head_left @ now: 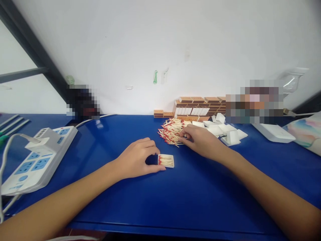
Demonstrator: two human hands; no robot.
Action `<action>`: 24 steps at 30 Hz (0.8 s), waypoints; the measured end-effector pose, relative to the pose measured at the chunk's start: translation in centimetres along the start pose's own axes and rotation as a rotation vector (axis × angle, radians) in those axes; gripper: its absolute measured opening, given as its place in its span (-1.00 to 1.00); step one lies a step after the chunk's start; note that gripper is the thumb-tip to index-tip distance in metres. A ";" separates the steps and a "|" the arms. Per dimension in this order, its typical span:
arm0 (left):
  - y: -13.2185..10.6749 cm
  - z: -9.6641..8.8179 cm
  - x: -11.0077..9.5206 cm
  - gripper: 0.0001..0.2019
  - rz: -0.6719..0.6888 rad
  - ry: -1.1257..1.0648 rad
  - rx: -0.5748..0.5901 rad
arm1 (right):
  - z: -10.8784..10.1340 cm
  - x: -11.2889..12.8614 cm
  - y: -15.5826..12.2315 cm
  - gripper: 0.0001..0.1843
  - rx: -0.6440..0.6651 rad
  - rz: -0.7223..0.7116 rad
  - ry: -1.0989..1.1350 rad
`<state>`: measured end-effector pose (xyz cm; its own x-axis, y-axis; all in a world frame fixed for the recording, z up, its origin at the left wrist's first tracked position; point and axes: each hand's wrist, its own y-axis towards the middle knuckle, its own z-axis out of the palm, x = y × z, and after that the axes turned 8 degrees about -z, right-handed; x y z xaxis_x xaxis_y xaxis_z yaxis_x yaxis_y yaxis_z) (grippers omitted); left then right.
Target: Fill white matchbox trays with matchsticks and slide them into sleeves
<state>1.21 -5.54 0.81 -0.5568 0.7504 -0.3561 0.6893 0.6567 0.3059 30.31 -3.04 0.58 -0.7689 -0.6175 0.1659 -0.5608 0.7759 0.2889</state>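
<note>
My left hand (pixel 137 160) rests on the blue table (pixel 190 197), thumb and fingers closed around the left end of a small white matchbox tray (pixel 166 161) part-filled with red-tipped matches. My right hand (pixel 200 139) lies further back and to the right, its fingertips pinched together at the edge of a loose pile of matches (pixel 172 131). Whether it holds matches is hard to make out.
Empty white trays (pixel 227 131) lie behind my right hand. Brown matchbox sleeves (pixel 198 106) are stacked against the white wall. A white power strip (pixel 37 154) with a plugged adapter lies at the left. A flat white box (pixel 273 132) sits at the right.
</note>
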 end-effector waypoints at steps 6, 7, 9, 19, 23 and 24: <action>0.0 0.0 0.0 -0.62 0.004 0.002 0.000 | 0.0 -0.1 0.1 -0.83 0.031 -0.027 -0.013; 0.0 -0.1 0.0 -0.62 0.003 0.001 -0.002 | 0.0 -0.1 0.1 -0.82 0.037 -0.033 -0.014; 0.0 -0.1 0.0 -0.62 0.003 0.000 -0.002 | -0.1 -0.1 0.1 -0.82 0.043 -0.052 -0.025; 0.0 0.0 0.1 -0.61 0.003 0.030 -0.007 | -1.8 -1.1 -0.3 -0.71 0.075 -0.106 -0.102; 0.1 0.0 0.2 -0.61 -0.012 0.049 -0.017 | -2.9 -1.3 -0.6 -0.68 0.082 -0.094 -0.154; 0.1 0.0 0.2 -0.61 -0.013 0.051 -0.028 | -3.0 -1.4 -0.6 -0.68 0.086 -0.089 -0.171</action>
<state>1.16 -5.36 0.80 -0.5893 0.7440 -0.3150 0.6690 0.6680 0.3259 32.66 -3.08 3.03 -0.7522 -0.6586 -0.0207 -0.6470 0.7323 0.2123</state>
